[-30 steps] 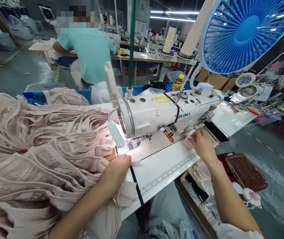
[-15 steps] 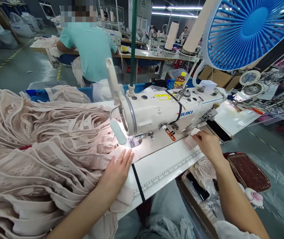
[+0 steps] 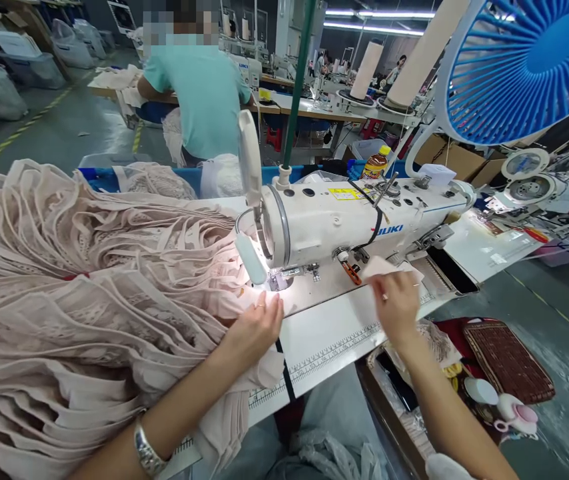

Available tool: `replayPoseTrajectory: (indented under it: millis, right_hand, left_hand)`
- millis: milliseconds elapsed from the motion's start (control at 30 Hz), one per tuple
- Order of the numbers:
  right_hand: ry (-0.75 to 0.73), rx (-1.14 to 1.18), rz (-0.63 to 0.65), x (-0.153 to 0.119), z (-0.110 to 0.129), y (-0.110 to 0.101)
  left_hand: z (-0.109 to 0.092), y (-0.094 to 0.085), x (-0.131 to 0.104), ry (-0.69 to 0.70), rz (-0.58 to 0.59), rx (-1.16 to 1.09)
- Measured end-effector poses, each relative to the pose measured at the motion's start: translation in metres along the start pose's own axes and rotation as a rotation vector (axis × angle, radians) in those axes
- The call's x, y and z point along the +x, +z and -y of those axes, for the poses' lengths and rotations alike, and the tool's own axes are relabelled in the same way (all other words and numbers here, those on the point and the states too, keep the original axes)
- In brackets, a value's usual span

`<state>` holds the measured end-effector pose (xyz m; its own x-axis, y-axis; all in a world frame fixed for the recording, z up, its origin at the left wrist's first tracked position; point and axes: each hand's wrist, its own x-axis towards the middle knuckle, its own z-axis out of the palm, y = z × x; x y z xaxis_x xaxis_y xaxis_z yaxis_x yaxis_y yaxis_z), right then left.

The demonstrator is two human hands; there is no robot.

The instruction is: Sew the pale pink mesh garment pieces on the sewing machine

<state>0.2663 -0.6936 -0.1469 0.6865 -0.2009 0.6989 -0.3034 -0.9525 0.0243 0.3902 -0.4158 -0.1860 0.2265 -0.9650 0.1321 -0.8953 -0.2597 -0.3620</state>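
A white tabletop (image 3: 319, 333) crosses mid-frame, bearing a JUKI sewing machine (image 3: 314, 230). Pale pink lace-trimmed fabric (image 3: 114, 300) is heaped at left; the left hand (image 3: 252, 330) touches its edge near centre, fingers close together — pinching or not, I cannot tell. Right of centre, the right hand (image 3: 400, 307) pinches a small pale fabric piece (image 3: 379, 267).

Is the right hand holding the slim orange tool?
No, the bare right hand holds a small pale pink fabric piece, and the slim orange tool lies apart from it.
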Motion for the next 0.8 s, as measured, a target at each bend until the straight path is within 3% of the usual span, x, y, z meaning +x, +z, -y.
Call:
replayPoseTrajectory:
  millis: [100,200,333,467,567,700,800]
  right_hand:
    - [-0.334,0.25,0.156,-0.011,0.06,0.025]
    - [-0.466,0.271,0.398,-0.007,0.099,0.047]
    - [-0.361,0.289,0.605,0.013,0.117,0.063]
    - [-0.195,0.471,0.681,0.021,0.122,0.071]
    - [-0.055,0.61,0.683,0.019,0.123,0.074]
    - [0.04,0.688,0.706,0.016,0.122,0.076]
    - [0.068,0.717,0.713,0.017,0.121,0.075]
  left_hand:
    - [-0.02,-0.007,0.004,0.024,-0.024,-0.022]
    - [-0.022,-0.011,0.005,0.004,-0.024,-0.041]
    - [-0.002,-0.007,0.004,-0.125,0.083,-0.052]
    - [0.008,0.0,0.002,-0.211,0.087,-0.156]
    - [0.008,0.004,0.001,-0.253,0.018,-0.307]
    - [0.008,0.012,-0.002,-0.446,-0.183,-0.568]
    - [0.004,0.015,-0.003,-0.342,-0.233,-0.65]
